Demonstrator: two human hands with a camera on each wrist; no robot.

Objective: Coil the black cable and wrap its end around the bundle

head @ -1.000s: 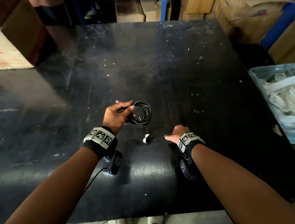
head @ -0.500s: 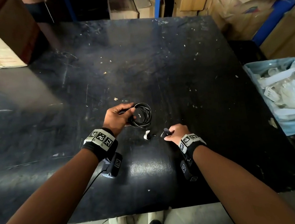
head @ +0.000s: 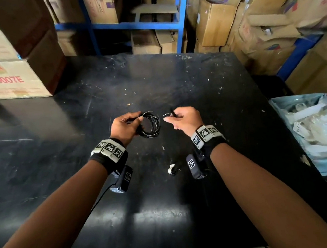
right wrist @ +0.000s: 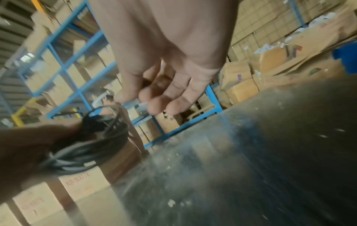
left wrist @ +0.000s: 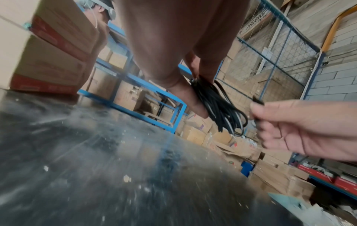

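Observation:
A black cable coil (head: 150,123) of several loops hangs above the black table (head: 207,102). My left hand (head: 126,125) grips the coil's left side between thumb and curled fingers; the left wrist view shows the same coil (left wrist: 218,105) hanging below that hand (left wrist: 185,85). My right hand (head: 180,117) is just right of the coil and pinches the cable's loose end (head: 171,112), a short black tip that also shows in the left wrist view (left wrist: 257,101). The right wrist view is blurred; there the coil (right wrist: 90,142) lies left of my curled right hand (right wrist: 160,94).
A small white scrap (head: 171,169) lies on the table near my right wrist. A cardboard box (head: 8,79) stands at the table's back left. A bin of plastic bags (head: 320,131) sits off the right edge. Blue shelving (head: 138,24) with boxes is behind.
My right hand lifted from the table beside the white scrap with the cable end and moved forward next to the coil. The left hand raised the coil slightly. My head tilted up.

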